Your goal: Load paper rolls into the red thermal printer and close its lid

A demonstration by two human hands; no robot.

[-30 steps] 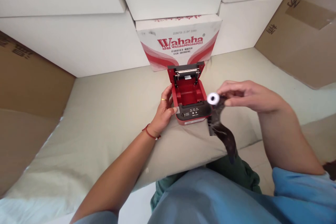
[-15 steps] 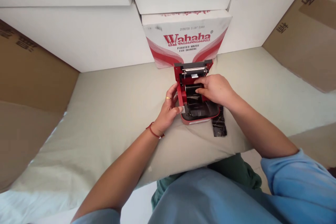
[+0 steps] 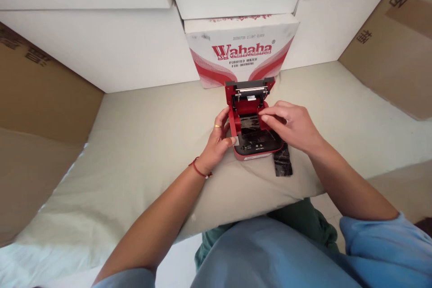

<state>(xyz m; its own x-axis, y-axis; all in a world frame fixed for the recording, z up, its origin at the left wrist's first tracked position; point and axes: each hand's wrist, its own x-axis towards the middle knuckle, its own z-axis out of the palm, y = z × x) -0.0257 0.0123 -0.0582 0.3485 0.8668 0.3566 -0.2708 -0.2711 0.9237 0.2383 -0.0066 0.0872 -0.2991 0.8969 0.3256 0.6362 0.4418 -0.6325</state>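
Observation:
A small red and black label printer (image 3: 258, 148) stands on the cloth with its lid (image 3: 249, 86) raised. A wrinkled black ribbon (image 3: 250, 122) lies in its red compartment. My left hand (image 3: 220, 140) grips the printer's left side, thumb on a small grey tab at the front and fingers along the wall. At the compartment's right wall is my right hand (image 3: 292, 123), thumb and forefinger drawn together at the rim; whatever they pinch is hidden. A crumpled black strip (image 3: 282, 162) hangs over the cloth beside the printer's front right corner.
A Wahaha water carton (image 3: 243, 54) stands right behind the printer, against stacked white boxes (image 3: 141, 49). Brown cardboard boxes (image 3: 43, 94) flank the cloth-covered surface (image 3: 151, 144) on the left and right. The cloth's front edge is close to my body.
My right hand has drawn back to the right, out of the compartment's middle. The black ribbon has shifted, showing the printed front panel. My left hand keeps its hold.

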